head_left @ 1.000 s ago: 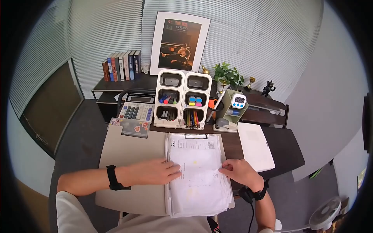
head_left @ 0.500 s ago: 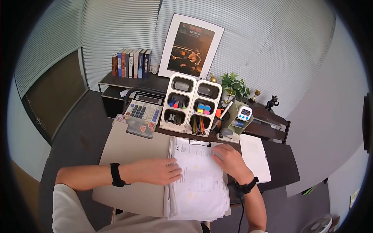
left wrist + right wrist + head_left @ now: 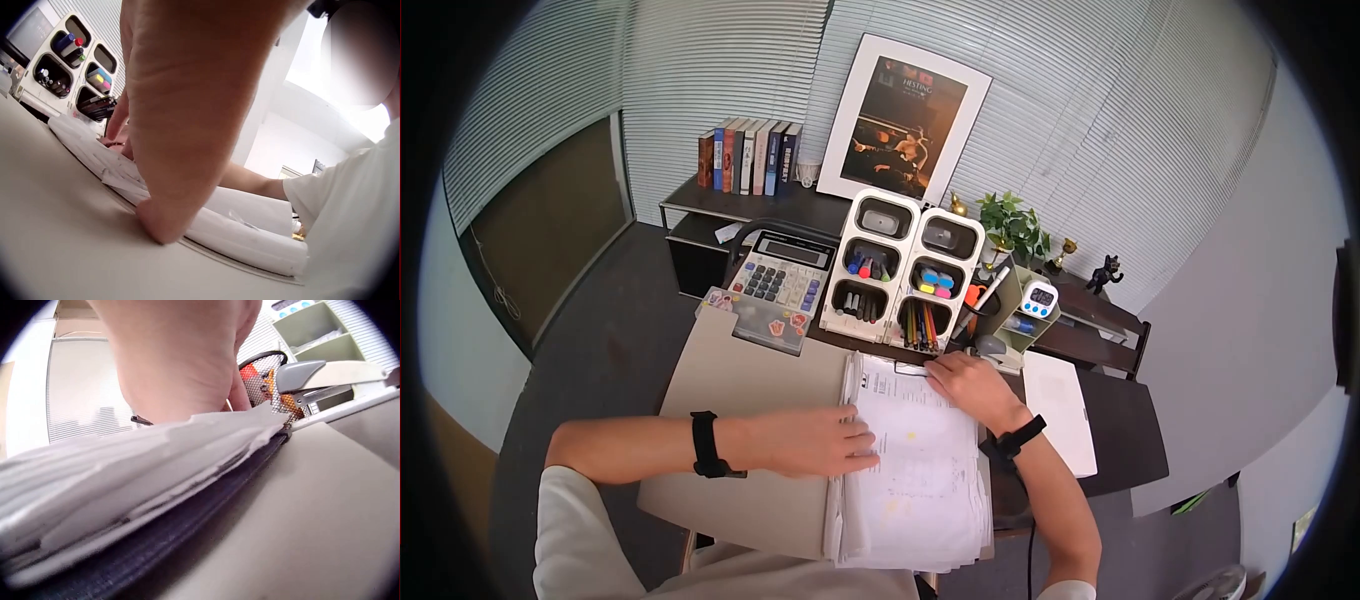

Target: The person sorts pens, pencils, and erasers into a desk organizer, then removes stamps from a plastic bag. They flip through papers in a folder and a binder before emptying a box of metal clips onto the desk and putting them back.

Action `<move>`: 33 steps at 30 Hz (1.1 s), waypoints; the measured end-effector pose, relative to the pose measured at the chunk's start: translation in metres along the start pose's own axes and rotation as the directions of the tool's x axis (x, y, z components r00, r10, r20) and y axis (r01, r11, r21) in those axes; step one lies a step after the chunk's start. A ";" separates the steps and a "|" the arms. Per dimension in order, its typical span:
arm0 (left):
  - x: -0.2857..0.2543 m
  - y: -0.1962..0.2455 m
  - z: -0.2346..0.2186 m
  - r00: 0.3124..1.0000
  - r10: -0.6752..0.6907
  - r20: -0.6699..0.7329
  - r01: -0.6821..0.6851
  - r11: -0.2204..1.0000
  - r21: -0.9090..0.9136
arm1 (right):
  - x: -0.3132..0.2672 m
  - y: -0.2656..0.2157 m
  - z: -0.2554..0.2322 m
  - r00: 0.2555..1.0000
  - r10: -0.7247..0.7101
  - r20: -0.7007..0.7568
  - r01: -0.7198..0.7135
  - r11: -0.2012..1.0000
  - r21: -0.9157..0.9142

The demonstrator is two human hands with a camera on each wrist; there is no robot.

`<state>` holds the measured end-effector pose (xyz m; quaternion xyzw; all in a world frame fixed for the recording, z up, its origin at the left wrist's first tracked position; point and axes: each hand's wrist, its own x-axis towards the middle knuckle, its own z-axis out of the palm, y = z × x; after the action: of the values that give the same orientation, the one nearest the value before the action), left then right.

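Note:
A thick stack of printed papers point(image 3: 915, 480) lies in an opened folder, with a metal clip point(image 3: 910, 369) at its top edge. My left hand point(image 3: 815, 443) rests with loosely spread fingers on the stack's left edge; in the left wrist view the hand point(image 3: 181, 119) stands at the papers' side point(image 3: 250, 247). The right hand point(image 3: 975, 388) is at the top right of the stack, fingertips beside the clip. The right wrist view shows that hand point(image 3: 181, 362) above the paper edges point(image 3: 144, 469), its fingertips hidden.
Behind the papers stand a white pen organizer point(image 3: 900, 270), a calculator point(image 3: 782, 275), a stapler point(image 3: 997, 352) and a green holder with a timer point(image 3: 1040, 298). The folder's beige cover point(image 3: 740, 400) spreads left. A white box point(image 3: 1057, 415) lies at right.
My right hand has moved from the stack's right edge up to the clip at the top. The left hand stays at the left edge. The head view has tilted and shifted.

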<state>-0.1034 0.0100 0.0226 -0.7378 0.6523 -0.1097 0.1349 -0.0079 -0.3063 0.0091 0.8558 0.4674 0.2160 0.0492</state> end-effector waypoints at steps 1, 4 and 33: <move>-0.001 0.000 -0.007 1.000 0.002 0.001 -0.002 1.000 0.000 | 0.001 0.001 0.002 1.000 0.002 -0.001 -0.002 1.000 0.000; -0.002 0.003 -0.017 0.995 -0.017 0.101 0.042 0.965 -0.258 | 0.003 0.000 0.005 1.000 -0.021 0.020 0.022 0.998 -0.056; 0.022 0.038 -0.015 0.983 0.131 -0.127 -0.144 0.985 -0.097 | 0.014 0.019 0.014 0.986 -0.122 0.111 0.133 0.987 -0.090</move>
<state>-0.1415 -0.0166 0.0236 -0.6892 0.7134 -0.1095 0.0633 0.0197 -0.3037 0.0064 0.8309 0.5070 0.1894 0.1293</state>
